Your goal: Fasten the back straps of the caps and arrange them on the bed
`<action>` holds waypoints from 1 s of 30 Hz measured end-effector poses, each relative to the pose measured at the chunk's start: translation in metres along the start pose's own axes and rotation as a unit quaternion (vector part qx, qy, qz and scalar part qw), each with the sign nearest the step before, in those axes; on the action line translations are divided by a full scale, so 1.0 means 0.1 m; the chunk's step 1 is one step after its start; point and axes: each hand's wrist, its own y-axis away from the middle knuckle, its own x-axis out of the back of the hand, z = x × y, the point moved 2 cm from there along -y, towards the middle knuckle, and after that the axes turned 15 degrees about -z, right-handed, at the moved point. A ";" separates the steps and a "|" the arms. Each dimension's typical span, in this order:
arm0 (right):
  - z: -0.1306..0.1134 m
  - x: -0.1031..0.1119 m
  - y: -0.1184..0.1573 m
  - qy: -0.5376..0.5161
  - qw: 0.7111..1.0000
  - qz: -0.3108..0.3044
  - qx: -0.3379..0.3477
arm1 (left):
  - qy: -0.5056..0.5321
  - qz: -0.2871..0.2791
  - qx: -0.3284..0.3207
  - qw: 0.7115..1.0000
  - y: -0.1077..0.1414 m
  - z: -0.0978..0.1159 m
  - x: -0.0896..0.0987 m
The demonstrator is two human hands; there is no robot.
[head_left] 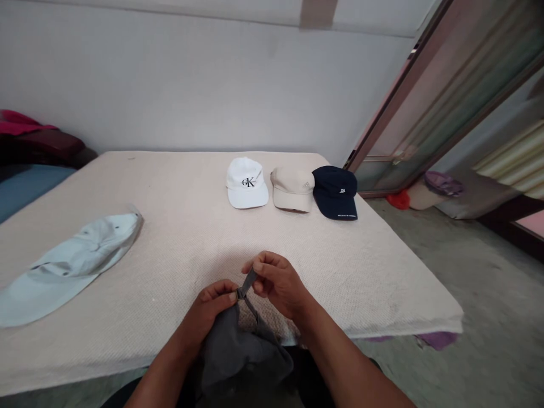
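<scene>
cap of pale blue cloth lies at ten o'clock; left hand pinches the buckle of a dark grey fabric cap, the clock's centre, by the cream cloth's near edge; right hand grips its strap; navy cloth cap sits at one.

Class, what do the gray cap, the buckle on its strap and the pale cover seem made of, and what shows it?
Gray cap: probably cotton-type cloth, matte; it sags in soft folds.
Buckle: perhaps dull metal, from its slight glint, but too small to be sure.
Pale cover: likely textile, matte; a fine weave-like texture shows.
</scene>
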 end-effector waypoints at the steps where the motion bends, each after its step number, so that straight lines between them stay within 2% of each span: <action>1: 0.00 -0.01 0.01 -0.017 0.999 -0.031 -0.011 | 0.008 -0.005 -0.003 1.000 0.00 0.00 -0.01; 5: -0.01 -0.05 0.04 -0.089 0.983 -0.155 -0.045 | 0.031 -0.037 -0.012 0.999 0.02 0.03 -0.05; 8: -0.01 -0.05 0.06 -0.099 0.974 -0.197 -0.052 | 0.044 -0.054 -0.013 0.997 0.04 0.03 -0.07; 13: -0.01 -0.06 0.05 -0.121 0.975 -0.185 -0.001 | 0.036 -0.034 -0.018 0.999 0.05 0.03 -0.06; 19: -0.02 -0.12 0.05 -0.121 0.976 -0.181 0.025 | 0.007 -0.047 -0.008 0.999 0.09 0.06 -0.08; 27: -0.11 -0.24 0.11 -0.123 0.970 -0.207 0.015 | 0.064 -0.161 -0.018 0.985 0.28 0.15 -0.32; 30: -0.17 -0.31 0.12 -0.129 0.969 -0.213 0.015 | 0.095 -0.165 -0.030 0.981 0.31 0.23 -0.38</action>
